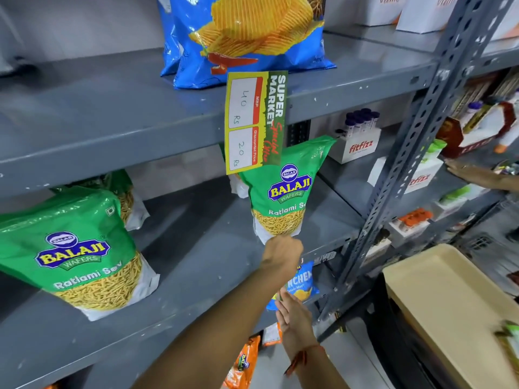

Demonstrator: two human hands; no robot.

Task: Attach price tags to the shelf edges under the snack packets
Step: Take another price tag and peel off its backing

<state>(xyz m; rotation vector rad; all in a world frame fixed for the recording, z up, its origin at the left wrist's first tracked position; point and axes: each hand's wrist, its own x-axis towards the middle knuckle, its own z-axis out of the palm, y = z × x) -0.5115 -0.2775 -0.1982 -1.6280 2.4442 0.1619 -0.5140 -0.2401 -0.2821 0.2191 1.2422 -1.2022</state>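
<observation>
A yellow and green "Super Market" price tag (255,122) hangs turned sideways from the front edge of the upper shelf (112,141), just below a blue chips packet (247,37). It reads 40 Rs and 20 Rs. Under it a green Balaji Ratlami Sev packet (283,189) stands on the middle shelf (196,276). My left hand (282,249) is closed on this packet's bottom edge. My right hand (295,315) is lower, open and flat, in front of a small blue packet (302,282) beneath the middle shelf's edge. Another green Sev packet (73,248) leans at the left.
A perforated grey upright (407,169) bounds the shelf on the right. Beyond it stand white Fitfizz boxes (361,147) and another person's hand (474,175). A beige tray (449,304) sits at the lower right. Orange packets (244,360) lie on the lowest level.
</observation>
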